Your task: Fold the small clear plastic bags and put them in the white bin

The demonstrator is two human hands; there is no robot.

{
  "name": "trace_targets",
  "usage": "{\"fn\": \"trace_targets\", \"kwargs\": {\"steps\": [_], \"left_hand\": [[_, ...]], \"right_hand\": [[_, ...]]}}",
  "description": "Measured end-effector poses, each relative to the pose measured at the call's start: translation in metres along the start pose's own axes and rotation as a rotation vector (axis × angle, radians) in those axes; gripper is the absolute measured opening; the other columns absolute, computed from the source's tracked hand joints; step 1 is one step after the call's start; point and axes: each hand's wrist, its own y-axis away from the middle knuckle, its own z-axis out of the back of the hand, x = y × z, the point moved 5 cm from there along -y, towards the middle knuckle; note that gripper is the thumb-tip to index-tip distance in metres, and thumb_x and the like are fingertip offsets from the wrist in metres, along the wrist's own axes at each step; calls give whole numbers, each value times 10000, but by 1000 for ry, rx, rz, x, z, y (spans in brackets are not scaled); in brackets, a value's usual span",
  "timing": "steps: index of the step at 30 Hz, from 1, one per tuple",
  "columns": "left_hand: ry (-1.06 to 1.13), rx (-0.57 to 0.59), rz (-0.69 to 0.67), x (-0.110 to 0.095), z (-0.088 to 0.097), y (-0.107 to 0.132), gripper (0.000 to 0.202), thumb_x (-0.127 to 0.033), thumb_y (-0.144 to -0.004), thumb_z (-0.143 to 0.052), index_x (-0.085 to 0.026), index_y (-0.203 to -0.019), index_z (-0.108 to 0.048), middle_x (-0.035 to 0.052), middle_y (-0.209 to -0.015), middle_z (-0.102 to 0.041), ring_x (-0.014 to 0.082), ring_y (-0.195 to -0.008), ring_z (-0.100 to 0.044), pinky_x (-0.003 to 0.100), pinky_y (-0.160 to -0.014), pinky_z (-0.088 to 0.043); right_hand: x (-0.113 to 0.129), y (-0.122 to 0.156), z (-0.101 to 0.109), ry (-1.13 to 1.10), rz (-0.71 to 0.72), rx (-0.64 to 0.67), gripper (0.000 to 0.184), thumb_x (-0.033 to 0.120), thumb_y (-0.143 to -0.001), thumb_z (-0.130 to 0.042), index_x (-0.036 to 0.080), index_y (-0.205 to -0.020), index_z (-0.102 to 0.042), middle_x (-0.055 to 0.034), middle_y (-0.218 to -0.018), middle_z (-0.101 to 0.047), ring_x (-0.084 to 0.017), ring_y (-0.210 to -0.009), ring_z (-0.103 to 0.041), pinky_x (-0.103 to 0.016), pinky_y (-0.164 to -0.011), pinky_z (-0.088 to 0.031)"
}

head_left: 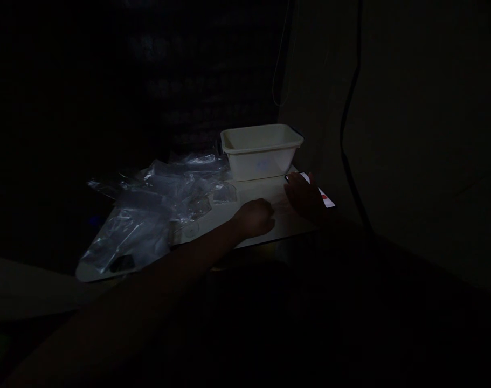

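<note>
The scene is very dark. My left hand rests on a pale tabletop with its fingers curled into a loose fist; whether anything is in it does not show. My right hand lies just to the right, over a phone with a lit screen at the table's right edge; its fingers are too dark to read. A white plastic tub stands just behind both hands.
A heap of clear plastic bags covers the left part of the table. A dark cable hangs down the wall to the right. Everything beyond the table is black.
</note>
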Motion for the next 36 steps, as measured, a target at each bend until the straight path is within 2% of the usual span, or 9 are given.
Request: {"fn": "trace_targets", "kwargs": {"steps": [3,7,14,20,25,32,34,36], "left_hand": [[-65,59,5,-9,-4,-4,286,-253,-756,-368,-112,-782,-616,107,-812,-611,196,-758,-562,286,-608,-434],[-99,83,23,-12,-6,-8,288,-234,-754,-367,-115,-762,-630,112,-772,-619,203,-733,-575,288,-581,-425],[-48,103,94,-9,-7,-8,292,-231,-739,-380,-98,-812,-629,139,-820,-618,237,-788,-571,324,-631,-427],[19,128,121,-6,-11,-8,265,-180,-722,-391,-95,-822,-622,153,-852,-613,249,-821,-565,328,-650,-429],[3,127,112,-10,-11,-9,257,-115,-722,-377,-79,-809,-616,159,-814,-614,249,-812,-571,327,-647,-431],[13,121,124,-11,-9,-9,265,-120,-741,-364,-76,-822,-613,155,-831,-609,243,-824,-567,327,-653,-433],[74,86,174,-5,-4,-8,250,-176,-744,-390,-83,-798,-616,144,-821,-611,236,-808,-568,323,-655,-431],[215,19,238,5,3,-7,219,-233,-720,-441,-106,-745,-618,113,-791,-616,216,-771,-570,311,-661,-426]], "right_hand": [[0,0,1,-7,-11,19,441,286,-864,-162,57,-1132,-426,-172,-1174,-481,-238,-1142,-367,-479,-946,-217],[2,0,3,-10,-12,54,459,295,-866,-141,48,-1134,-420,-175,-1176,-478,-232,-1147,-357,-468,-954,-200],[1,0,4,-27,-43,83,473,302,-865,-127,46,-1156,-399,-175,-1205,-448,-230,-1171,-328,-452,-966,-187],[1,0,3,-91,-11,57,444,305,-861,-150,87,-1154,-401,-161,-1195,-463,-242,-1160,-341,-498,-945,-191],[3,-1,2,-100,-21,63,436,294,-858,-174,77,-1154,-407,-173,-1182,-470,-242,-1149,-358,-485,-954,-205],[6,2,4,-114,6,74,442,282,-858,-155,58,-1112,-440,-185,-1171,-478,-247,-1146,-363,-500,-957,-194],[2,1,2,-140,15,67,451,282,-858,-139,64,-1083,-463,-179,-1178,-473,-247,-1146,-363,-499,-959,-191],[-6,-1,-3,-226,18,63,454,285,-856,-126,89,-1068,-476,-164,-1170,-485,-236,-1125,-390,-480,-941,-245]]}}
